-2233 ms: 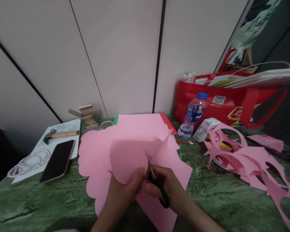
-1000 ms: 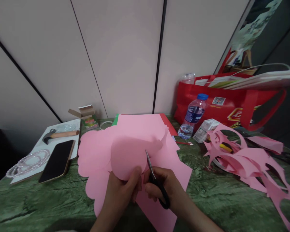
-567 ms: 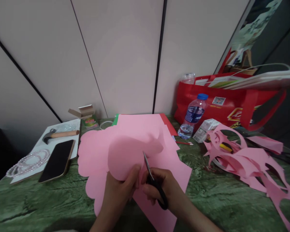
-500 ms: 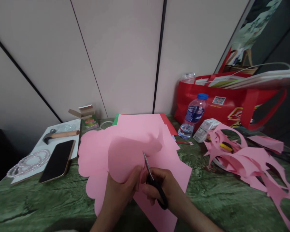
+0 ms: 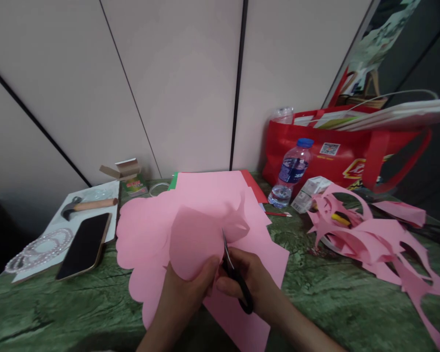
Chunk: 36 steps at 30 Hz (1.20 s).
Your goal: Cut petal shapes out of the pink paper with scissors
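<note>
Between thumb and fingers, my left hand (image 5: 192,288) pinches a rounded piece of pink paper (image 5: 194,239), raised above the other sheets. My right hand (image 5: 251,278) grips black-handled scissors (image 5: 238,283), their blades pointing up and away from me along the right edge of the held piece. The blades look nearly closed. Below both hands lie stacked pink sheets (image 5: 212,188), and scalloped pink paper (image 5: 139,225) spreads out to the left. Corners of a green and a red sheet (image 5: 254,186) peek from under the stack at the back.
At left, a hammer (image 5: 90,205), a phone (image 5: 86,244) and beads (image 5: 40,249) lie near a small box (image 5: 132,181). A water bottle (image 5: 291,171), red bag (image 5: 315,142), white carton (image 5: 310,195) and pink paper scraps (image 5: 374,239) occupy the right. A pencil (image 5: 278,214) lies beside the stack.
The held paper has turned slightly, and its right edge now lies against the scissors. The blades are closer together. The whole view has shifted a little.
</note>
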Tool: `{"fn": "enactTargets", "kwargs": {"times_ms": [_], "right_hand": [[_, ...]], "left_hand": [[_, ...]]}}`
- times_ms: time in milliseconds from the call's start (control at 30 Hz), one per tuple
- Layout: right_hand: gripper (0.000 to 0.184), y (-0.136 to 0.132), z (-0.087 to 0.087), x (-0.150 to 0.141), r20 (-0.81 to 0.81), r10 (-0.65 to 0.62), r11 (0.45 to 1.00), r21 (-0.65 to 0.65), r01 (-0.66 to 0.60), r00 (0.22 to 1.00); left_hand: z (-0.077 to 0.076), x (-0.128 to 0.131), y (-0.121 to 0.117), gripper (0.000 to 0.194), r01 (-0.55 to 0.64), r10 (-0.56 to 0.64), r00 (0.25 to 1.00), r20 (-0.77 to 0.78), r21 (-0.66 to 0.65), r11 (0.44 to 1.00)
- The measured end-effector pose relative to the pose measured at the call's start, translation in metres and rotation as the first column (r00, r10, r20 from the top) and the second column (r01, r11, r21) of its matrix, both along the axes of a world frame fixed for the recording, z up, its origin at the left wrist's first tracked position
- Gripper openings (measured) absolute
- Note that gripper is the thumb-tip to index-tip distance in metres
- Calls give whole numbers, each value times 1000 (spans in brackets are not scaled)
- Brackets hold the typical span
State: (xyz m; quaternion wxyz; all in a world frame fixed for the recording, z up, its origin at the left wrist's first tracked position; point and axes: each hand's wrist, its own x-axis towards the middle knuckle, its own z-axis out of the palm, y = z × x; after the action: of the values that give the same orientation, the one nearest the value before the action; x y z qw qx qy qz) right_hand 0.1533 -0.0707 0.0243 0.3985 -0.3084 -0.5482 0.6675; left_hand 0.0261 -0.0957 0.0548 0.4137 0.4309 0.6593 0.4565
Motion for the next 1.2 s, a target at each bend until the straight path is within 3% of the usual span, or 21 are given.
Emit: {"fn": "enactTargets", "kwargs": {"times_ms": [733, 1200], "right_hand": [[33, 0, -3, 2, 48, -14, 999, 33, 13, 999], [28, 0, -9, 2, 59, -17, 1000, -2, 17, 998]], "left_hand": [[-12, -6, 2, 31, -4, 2, 1000, 16, 93, 996], [-8, -6, 2, 32, 17, -15, 1000, -24, 89, 996]]}}
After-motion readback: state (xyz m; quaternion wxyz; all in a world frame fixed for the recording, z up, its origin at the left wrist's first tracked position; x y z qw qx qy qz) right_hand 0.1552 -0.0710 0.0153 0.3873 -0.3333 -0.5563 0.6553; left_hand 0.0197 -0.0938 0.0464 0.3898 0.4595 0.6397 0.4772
